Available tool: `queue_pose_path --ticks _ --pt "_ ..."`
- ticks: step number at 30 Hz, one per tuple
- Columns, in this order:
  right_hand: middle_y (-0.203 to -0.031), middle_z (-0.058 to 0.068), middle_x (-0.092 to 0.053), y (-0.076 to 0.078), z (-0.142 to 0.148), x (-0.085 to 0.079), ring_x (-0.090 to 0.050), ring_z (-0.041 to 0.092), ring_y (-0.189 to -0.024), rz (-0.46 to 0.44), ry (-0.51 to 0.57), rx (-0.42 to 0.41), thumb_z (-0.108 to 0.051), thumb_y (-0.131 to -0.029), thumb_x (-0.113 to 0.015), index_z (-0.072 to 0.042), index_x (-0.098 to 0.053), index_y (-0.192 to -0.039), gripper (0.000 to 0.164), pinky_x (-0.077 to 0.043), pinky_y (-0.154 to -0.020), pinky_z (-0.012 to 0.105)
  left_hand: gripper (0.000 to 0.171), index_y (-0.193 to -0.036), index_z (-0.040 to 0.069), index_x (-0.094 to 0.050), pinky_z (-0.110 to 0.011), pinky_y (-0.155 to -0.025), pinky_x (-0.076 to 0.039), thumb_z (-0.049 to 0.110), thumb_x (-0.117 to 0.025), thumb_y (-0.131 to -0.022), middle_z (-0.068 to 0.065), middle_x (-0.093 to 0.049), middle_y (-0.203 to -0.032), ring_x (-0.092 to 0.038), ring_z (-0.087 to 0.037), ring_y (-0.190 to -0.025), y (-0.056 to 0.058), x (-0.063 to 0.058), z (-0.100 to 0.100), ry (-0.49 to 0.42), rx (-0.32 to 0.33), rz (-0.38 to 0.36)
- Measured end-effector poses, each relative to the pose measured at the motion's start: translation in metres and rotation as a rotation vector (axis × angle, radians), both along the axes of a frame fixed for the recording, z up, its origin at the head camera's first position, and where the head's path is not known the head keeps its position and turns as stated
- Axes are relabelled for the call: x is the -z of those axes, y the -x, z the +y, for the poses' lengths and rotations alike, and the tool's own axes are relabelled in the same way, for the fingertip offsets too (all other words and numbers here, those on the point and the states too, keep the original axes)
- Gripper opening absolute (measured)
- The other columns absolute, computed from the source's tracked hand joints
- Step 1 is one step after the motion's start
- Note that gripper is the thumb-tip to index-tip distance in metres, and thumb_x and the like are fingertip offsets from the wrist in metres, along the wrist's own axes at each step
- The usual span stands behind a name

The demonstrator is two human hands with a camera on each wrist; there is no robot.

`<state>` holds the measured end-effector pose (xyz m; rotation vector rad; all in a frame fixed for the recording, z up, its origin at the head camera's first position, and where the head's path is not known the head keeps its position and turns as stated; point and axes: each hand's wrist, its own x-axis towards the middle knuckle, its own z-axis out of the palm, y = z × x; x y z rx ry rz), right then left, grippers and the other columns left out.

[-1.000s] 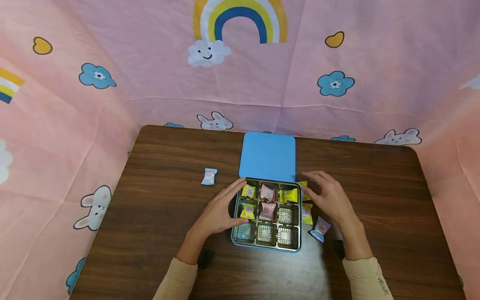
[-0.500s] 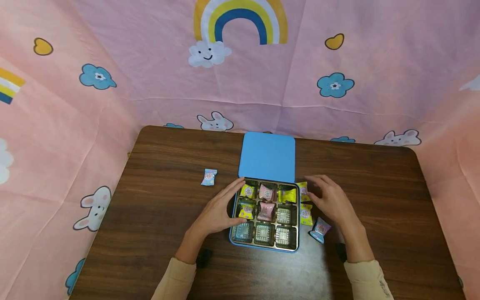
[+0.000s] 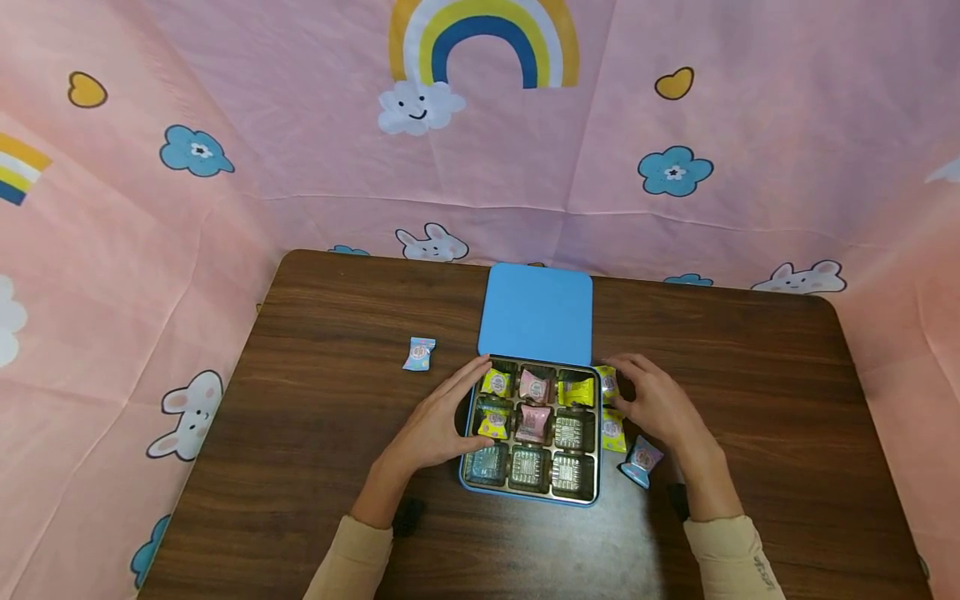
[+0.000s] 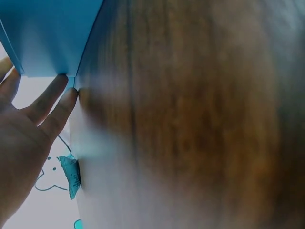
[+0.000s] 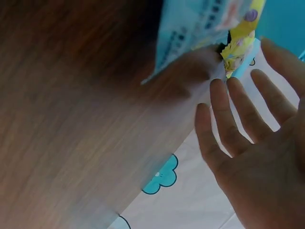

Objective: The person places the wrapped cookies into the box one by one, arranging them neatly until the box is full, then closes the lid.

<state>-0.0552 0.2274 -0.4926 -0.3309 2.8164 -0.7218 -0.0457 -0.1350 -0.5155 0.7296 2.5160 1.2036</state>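
a: how is the right hand (image 3: pixel 658 402) set?
b: fingers spread and fairly straight, thumb apart. no firm hold on anything that i can see.
a: what's closest to it?
b: the upper yellow candy (image 3: pixel 608 382), on the table (image 3: pixel 337 333) just right of the blue tin (image 3: pixel 528 497). it lies left of the palm, between thumb and fingertips in the head view; whether they touch it, i can't tell.
a: its long axis?
b: partly hidden, but it seems to run along the tin's right wall. a pinch, i'd judge, turns on thumb at the near end, fingers at the far one. the right hand is plainly nearer.
a: and the left hand (image 3: pixel 429 423)?
b: straight fingers against the tin's left side, thumb over the rim.
a: further out?
b: the lower yellow candy (image 3: pixel 613 430), closer to the person; behind the tin, the blue lid (image 3: pixel 536 312).
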Motion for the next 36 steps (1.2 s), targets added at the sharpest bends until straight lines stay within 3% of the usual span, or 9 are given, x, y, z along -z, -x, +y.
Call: queue_pose_path --ticks 8,21,29,36 --pt "-0.138 0.021 -0.052 0.0 -0.001 0.003 -0.05 0.043 -0.125 -0.004 -0.037 -0.011 -0.01 -0.085 -0.077 -0.004 -0.056 -0.139 0.059 -0.044 -0.099 0.06 0.107 -0.16 0.028 -0.023 -0.058 -0.105 -0.039 0.04 -0.088 -0.075 0.015 -0.012 -0.165 -0.02 -0.018 -0.149 0.0 0.002 0.0 -0.033 0.014 -0.006" --pt "-0.132 0.017 -0.054 -0.001 0.0 0.01 -0.053 0.04 -0.12 0.044 -0.051 -0.017 -0.014 -0.082 -0.081 -0.007 -0.059 -0.138 0.06 -0.048 -0.093 0.059 0.108 -0.16 0.03 -0.019 -0.061 -0.107 -0.036 0.043 -0.086 -0.076 0.016 -0.009 -0.165 -0.018 -0.02 -0.15 0.001 0.005 -0.001 -0.046 0.026 -0.024" --pt "-0.118 0.017 -0.052 0.0 0.002 0.012 -0.06 0.025 -0.085 -0.034 -0.029 0.031 -0.017 -0.084 -0.08 -0.005 -0.057 -0.138 0.06 -0.052 -0.071 0.046 0.107 -0.16 0.03 -0.017 -0.065 -0.11 -0.028 0.044 -0.084 -0.078 0.016 -0.008 -0.165 -0.016 -0.019 -0.15 -0.001 0.006 -0.001 -0.054 0.021 -0.035" --pt "-0.107 0.012 -0.052 -0.001 0.005 0.015 -0.061 0.022 -0.084 -0.076 0.01 0.065 -0.019 -0.084 -0.08 -0.005 -0.059 -0.129 0.052 -0.053 -0.069 0.043 0.106 -0.16 0.028 -0.019 -0.065 -0.108 -0.031 0.041 -0.085 -0.078 0.015 -0.009 -0.165 -0.016 -0.019 -0.15 -0.001 0.007 -0.001 -0.066 0.02 -0.042"
